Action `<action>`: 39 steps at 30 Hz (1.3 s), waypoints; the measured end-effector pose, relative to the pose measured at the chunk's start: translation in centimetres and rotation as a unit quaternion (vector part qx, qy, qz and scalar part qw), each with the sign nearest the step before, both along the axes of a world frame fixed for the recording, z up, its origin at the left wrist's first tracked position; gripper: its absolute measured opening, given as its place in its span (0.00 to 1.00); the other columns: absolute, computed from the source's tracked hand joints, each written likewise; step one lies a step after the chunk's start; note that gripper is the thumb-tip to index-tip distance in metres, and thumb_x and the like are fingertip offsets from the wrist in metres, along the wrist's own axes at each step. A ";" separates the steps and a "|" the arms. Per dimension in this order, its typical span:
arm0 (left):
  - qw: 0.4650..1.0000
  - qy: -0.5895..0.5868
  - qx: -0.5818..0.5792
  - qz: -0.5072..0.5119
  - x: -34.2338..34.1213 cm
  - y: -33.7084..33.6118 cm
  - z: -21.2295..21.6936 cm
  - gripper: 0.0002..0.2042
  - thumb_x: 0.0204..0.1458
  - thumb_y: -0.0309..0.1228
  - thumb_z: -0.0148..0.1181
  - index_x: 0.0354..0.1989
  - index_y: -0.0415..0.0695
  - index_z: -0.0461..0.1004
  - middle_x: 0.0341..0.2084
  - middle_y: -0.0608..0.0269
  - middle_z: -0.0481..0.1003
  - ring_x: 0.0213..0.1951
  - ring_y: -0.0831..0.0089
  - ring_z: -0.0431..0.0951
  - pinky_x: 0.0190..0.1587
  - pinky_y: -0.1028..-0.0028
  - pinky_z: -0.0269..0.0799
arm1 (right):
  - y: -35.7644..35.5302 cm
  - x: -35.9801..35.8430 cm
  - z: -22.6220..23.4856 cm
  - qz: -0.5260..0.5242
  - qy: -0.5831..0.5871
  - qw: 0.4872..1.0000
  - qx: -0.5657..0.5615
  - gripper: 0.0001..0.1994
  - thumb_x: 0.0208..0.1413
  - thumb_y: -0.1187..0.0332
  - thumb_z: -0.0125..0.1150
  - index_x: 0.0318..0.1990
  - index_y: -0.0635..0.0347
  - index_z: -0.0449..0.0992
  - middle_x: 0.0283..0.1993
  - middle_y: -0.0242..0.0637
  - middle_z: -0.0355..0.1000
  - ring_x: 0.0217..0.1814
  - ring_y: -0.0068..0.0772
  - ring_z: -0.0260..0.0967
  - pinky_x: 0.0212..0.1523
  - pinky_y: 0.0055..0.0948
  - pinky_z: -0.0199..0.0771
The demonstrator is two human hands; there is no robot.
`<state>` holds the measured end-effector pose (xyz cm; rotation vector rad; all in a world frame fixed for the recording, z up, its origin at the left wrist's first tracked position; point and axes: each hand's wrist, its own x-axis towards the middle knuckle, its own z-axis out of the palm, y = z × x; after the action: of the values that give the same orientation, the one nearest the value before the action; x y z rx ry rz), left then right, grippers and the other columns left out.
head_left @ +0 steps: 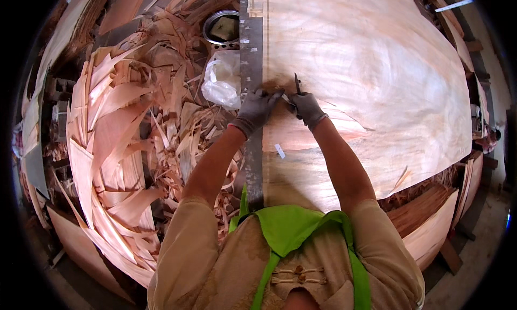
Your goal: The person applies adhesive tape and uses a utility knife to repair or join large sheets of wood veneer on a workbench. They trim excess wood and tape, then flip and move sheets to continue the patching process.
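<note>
Both of my hands wear grey gloves and meet over the left edge of a wide pale wood veneer sheet. My right hand is closed around a slim dark tool whose tip points away from me; whether it is a knife or another cutter cannot be made out. My left hand has its fingers pinched together beside it, almost touching the right one. A small pale bit shows between the hands, too small to name. Below them lies a reddish patch of veneer and a short white strip.
A dark straight-edged strip runs along the veneer's left side. Left of it are a white plastic bag, a round metal bowl and heaped veneer scraps. More stacked sheets lie at the lower right.
</note>
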<state>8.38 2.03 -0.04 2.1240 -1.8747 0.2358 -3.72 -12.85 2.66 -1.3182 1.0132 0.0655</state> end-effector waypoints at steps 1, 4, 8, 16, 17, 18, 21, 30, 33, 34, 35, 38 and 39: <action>0.999 0.021 0.044 -0.001 0.0 -0.1 0.0 0.27 0.48 0.28 0.51 0.60 0.51 0.62 0.42 0.61 0.75 0.44 0.59 0.71 0.52 0.60 0.62 | 0.2 -0.5 0.4 -0.010 0.005 1.000 -0.002 0.11 0.54 0.62 0.59 0.26 0.59 0.74 0.18 0.30 0.67 0.15 0.19 0.58 0.14 0.20 0.54; 0.991 0.048 0.125 -0.001 0.3 -0.3 -0.3 0.29 0.47 0.28 0.53 0.62 0.56 0.61 0.47 0.57 0.72 0.46 0.57 0.70 0.53 0.56 0.62 | 0.4 -2.6 1.0 0.006 -0.029 0.999 0.012 0.10 0.54 0.63 0.58 0.30 0.61 0.74 0.20 0.31 0.69 0.15 0.19 0.60 0.14 0.19 0.55; 0.997 -0.041 0.058 -0.026 0.2 -0.2 -1.0 0.21 0.50 0.30 0.50 0.56 0.60 0.68 0.49 0.65 0.71 0.43 0.62 0.71 0.48 0.60 0.65 | 1.2 -5.0 0.5 -0.021 -0.058 0.998 0.006 0.10 0.54 0.63 0.58 0.28 0.62 0.74 0.21 0.32 0.70 0.16 0.21 0.65 0.14 0.20 0.59; 0.996 -0.038 0.068 -0.033 -0.1 -1.2 -2.0 0.18 0.49 0.33 0.52 0.51 0.61 0.71 0.56 0.65 0.66 0.45 0.59 0.71 0.43 0.57 0.70 | 4.1 -5.6 -2.0 -0.047 -0.072 0.971 -0.224 0.05 0.51 0.71 0.59 0.29 0.64 0.74 0.22 0.32 0.71 0.19 0.22 0.68 0.21 0.24 0.69; 0.997 -0.043 0.066 -0.025 0.1 -1.4 -2.8 0.18 0.50 0.33 0.52 0.51 0.63 0.71 0.56 0.67 0.66 0.45 0.59 0.71 0.41 0.58 0.70 | 4.5 -5.5 -3.3 -0.033 -0.067 0.959 -0.274 0.04 0.51 0.72 0.59 0.31 0.64 0.74 0.23 0.32 0.71 0.20 0.21 0.67 0.21 0.23 0.69; 0.997 -0.046 0.065 -0.020 0.1 -1.6 -3.0 0.19 0.50 0.33 0.51 0.51 0.66 0.71 0.57 0.68 0.65 0.46 0.59 0.70 0.39 0.58 0.70 | 5.0 -5.2 -3.4 -0.019 -0.058 0.944 -0.324 0.04 0.51 0.73 0.59 0.32 0.65 0.74 0.23 0.32 0.71 0.20 0.20 0.66 0.21 0.23 0.68; 0.995 -0.039 0.090 -0.026 0.4 -0.9 -2.7 0.20 0.48 0.33 0.54 0.52 0.66 0.71 0.58 0.68 0.64 0.48 0.57 0.69 0.41 0.57 0.71 | 9.5 -4.1 -2.7 -0.142 -0.117 0.982 -0.048 0.04 0.51 0.74 0.58 0.33 0.65 0.74 0.24 0.32 0.70 0.21 0.19 0.65 0.21 0.22 0.68; 0.925 0.377 -0.044 -0.020 -0.8 -0.3 3.4 0.25 0.43 0.20 0.51 0.53 0.54 0.70 0.57 0.56 0.64 0.56 0.55 0.66 0.54 0.60 0.67 | 8.0 -9.2 4.2 -0.170 -0.198 0.924 0.280 0.05 0.56 0.67 0.56 0.30 0.55 0.70 0.19 0.27 0.61 0.14 0.20 0.55 0.15 0.22 0.53; 0.918 0.382 -0.098 -0.047 -6.8 1.1 9.0 0.23 0.41 0.20 0.53 0.50 0.50 0.72 0.56 0.56 0.65 0.58 0.53 0.63 0.57 0.59 0.63 | 7.1 -11.5 6.3 -0.172 -0.213 0.913 0.303 0.06 0.57 0.65 0.54 0.29 0.53 0.69 0.18 0.25 0.60 0.14 0.21 0.53 0.17 0.21 0.52; 0.931 0.346 -0.101 -0.051 -8.4 1.1 10.3 0.22 0.41 0.22 0.55 0.48 0.49 0.73 0.56 0.56 0.65 0.59 0.52 0.62 0.59 0.57 0.60 | 7.1 -12.2 6.5 -0.170 -0.228 0.907 0.312 0.07 0.57 0.64 0.53 0.29 0.52 0.69 0.18 0.25 0.60 0.14 0.21 0.53 0.17 0.21 0.52; 0.944 0.308 -0.104 -0.053 -9.4 1.2 11.3 0.20 0.40 0.23 0.57 0.46 0.49 0.73 0.56 0.56 0.65 0.60 0.52 0.60 0.60 0.56 0.57 | 7.2 -12.7 6.9 -0.166 -0.245 0.899 0.322 0.07 0.57 0.64 0.53 0.29 0.52 0.68 0.18 0.25 0.59 0.14 0.21 0.53 0.17 0.21 0.52; 0.972 0.184 -0.101 -0.107 -10.7 0.9 12.7 0.19 0.39 0.25 0.61 0.44 0.48 0.72 0.59 0.55 0.62 0.63 0.51 0.56 0.60 0.52 0.54 | 7.4 -14.0 8.0 -0.175 -0.253 0.882 0.357 0.07 0.59 0.63 0.51 0.30 0.51 0.68 0.18 0.25 0.59 0.14 0.21 0.52 0.17 0.22 0.51; 0.976 0.152 -0.112 -0.111 -11.2 0.9 12.8 0.16 0.39 0.28 0.61 0.41 0.48 0.73 0.57 0.54 0.63 0.62 0.52 0.57 0.60 0.50 0.53 | 7.3 -14.6 7.9 -0.175 -0.264 0.874 0.369 0.07 0.59 0.62 0.51 0.31 0.51 0.69 0.18 0.25 0.59 0.14 0.21 0.52 0.17 0.22 0.52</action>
<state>-2.85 2.91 12.72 1.6800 -1.7912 0.0630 -18.36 -5.60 10.57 -0.3944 0.6293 -0.1665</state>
